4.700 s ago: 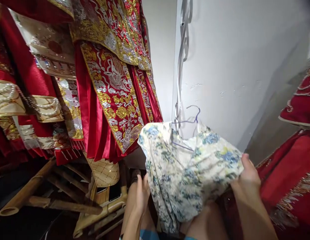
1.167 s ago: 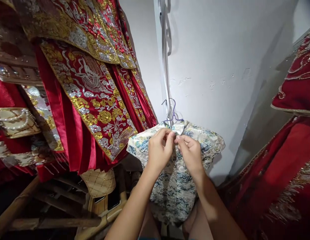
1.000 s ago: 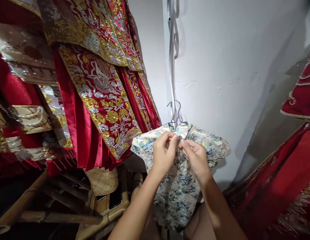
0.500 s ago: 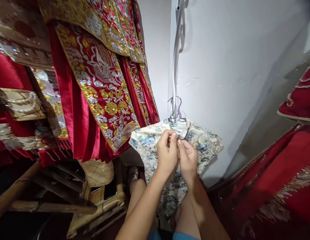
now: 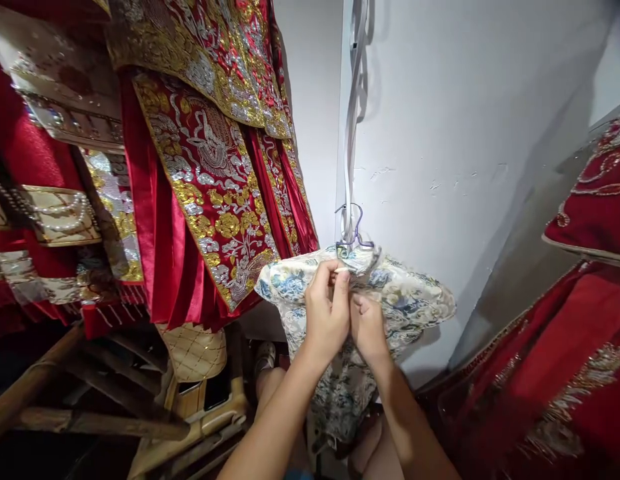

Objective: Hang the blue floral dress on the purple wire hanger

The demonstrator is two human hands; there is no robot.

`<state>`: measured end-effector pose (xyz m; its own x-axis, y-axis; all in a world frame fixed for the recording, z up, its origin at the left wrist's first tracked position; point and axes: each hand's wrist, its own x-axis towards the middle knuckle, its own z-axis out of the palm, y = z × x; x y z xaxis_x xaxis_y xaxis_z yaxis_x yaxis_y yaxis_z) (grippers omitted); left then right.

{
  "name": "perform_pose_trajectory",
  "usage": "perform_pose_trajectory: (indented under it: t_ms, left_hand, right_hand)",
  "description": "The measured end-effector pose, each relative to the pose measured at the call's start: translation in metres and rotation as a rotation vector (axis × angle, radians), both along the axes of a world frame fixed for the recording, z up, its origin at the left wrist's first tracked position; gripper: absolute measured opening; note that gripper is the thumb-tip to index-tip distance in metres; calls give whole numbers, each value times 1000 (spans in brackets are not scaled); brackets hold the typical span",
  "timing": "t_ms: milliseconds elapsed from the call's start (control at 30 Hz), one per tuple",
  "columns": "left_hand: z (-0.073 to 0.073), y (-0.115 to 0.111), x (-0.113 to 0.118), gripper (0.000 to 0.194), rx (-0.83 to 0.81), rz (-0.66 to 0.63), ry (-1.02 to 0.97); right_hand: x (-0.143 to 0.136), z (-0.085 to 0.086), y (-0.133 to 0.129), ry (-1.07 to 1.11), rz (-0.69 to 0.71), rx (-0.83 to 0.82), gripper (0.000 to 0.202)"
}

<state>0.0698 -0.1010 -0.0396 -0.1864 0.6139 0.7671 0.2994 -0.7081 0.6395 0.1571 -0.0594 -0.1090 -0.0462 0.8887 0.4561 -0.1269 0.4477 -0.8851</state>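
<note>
A cream dress with blue floral print [image 5: 410,287] hangs on a thin purple hanger [image 5: 359,223] against the wall. My left hand [image 5: 327,313] is closed at the garment's neckline, thumb and forefinger pinching its edge just below the collar. Close beside it, my right hand [image 5: 369,327] is closed too, its fingers curled at the front of the same dress. Whatever small fastening lies between the fingertips is hidden. The dress's lower part falls between my forearms and knees.
A white strap [image 5: 351,133] runs down the wall to the hanger. Red garments embroidered in gold and silver [image 5: 215,167] hang at left, above a bamboo chair [image 5: 215,417]. More red beaded clothing [image 5: 580,347] hangs at right. A dark phone-like slab [image 5: 217,390] lies on the chair.
My right hand has shifted slightly down, away from the left thumb. The collar's right side has folded over, and the view has tilted up a little.
</note>
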Motion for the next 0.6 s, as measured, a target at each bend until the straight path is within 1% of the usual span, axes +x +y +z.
perform_pose_trajectory:
  t_ms: [33, 100, 167, 233, 333, 433, 500, 533, 600]
  left_hand:
    - [6, -2, -1, 18, 23, 6, 9]
    - [16, -4, -4, 16, 40, 16, 80]
    - [19, -5, -8, 15, 30, 19, 165]
    - [15, -4, -12, 14, 8, 19, 215]
    - [4, -3, -15, 15, -33, 22, 216]
    - [-5, -2, -15, 14, -73, 28, 206]
    - [-8, 0, -13, 12, -84, 22, 200]
    - [-8, 1, -12, 11, -79, 20, 195]
    - [-8, 4, -9, 11, -48, 32, 187]
  right_hand:
    - [-1, -7, 0, 5, 37, -21, 41]
    - [-3, -17, -2, 32, 41, -55, 44]
    - [-2, -18, -8, 79, 11, -62, 44]
    - [0, -9, -13, 130, 30, -54, 41]
    - [6, 15, -15, 172, 102, -22, 38]
    - [10, 35, -13, 154, 111, 37, 36]
    - [10, 40, -12, 131, 95, 66, 33]
    - [9, 41, -11, 119, 73, 72, 31]
    - [6, 36, -9, 90, 12, 74, 29]
